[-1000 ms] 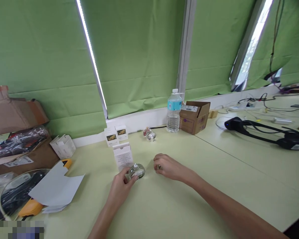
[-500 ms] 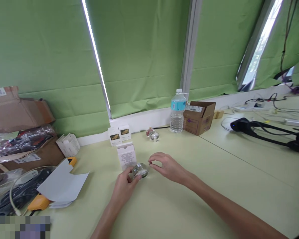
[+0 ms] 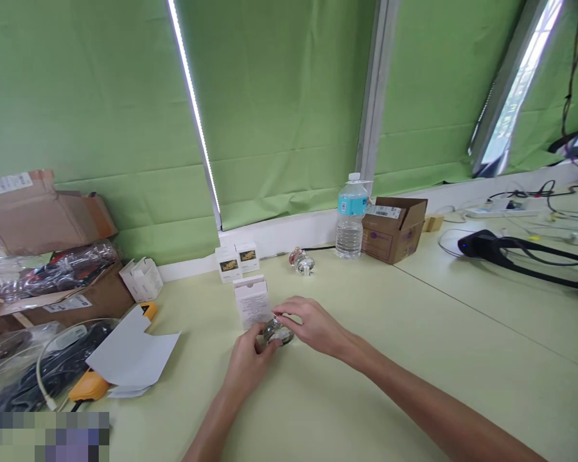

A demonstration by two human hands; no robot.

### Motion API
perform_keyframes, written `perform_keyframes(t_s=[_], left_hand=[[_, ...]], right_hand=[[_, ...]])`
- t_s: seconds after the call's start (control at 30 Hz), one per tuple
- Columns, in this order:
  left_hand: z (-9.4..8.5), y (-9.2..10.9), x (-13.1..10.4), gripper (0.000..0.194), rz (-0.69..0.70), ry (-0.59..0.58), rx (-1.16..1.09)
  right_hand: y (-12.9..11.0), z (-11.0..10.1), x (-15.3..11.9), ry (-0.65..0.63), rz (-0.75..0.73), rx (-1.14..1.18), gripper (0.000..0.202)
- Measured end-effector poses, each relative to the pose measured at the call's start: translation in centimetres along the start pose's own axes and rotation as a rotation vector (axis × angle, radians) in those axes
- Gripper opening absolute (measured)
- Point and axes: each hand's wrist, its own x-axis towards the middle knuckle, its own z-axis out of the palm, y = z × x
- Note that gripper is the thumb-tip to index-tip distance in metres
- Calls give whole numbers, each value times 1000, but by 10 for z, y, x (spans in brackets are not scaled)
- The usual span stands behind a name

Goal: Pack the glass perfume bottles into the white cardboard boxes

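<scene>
A small round glass piece with a silvery top (image 3: 279,332) stands on the pale green table. My left hand (image 3: 251,358) grips its left side between thumb and fingers. The fingertips of my right hand (image 3: 308,323) pinch at its top; anything tiny between them is too small to make out. Just behind it stands an upright white box (image 3: 252,300) with printed text. Farther back are two small white boxes with pictures (image 3: 229,264). To their right lie shiny clear and reddish glass pieces (image 3: 302,262).
A water bottle (image 3: 350,218) and an open brown box (image 3: 394,230) stand at the back. Black glasses-like gear (image 3: 515,250) and cables lie right. Left are cartons (image 3: 52,218), white paper (image 3: 132,350) and an orange tool (image 3: 89,385).
My right hand has moved left from beside the glass piece onto its top. My left hand keeps its hold. The whole view has shifted slightly.
</scene>
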Motion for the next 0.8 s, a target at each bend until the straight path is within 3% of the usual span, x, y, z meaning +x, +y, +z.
perform_keyframes(t_s=[0.33, 0.8], left_hand=[[-1, 0, 0, 29, -10, -20, 40], [-2, 4, -1, 29, -37, -21, 54]], right_hand=[[-4, 3, -5, -100, -164, -499, 28], [-5, 6, -6, -145, -210, -612, 37]])
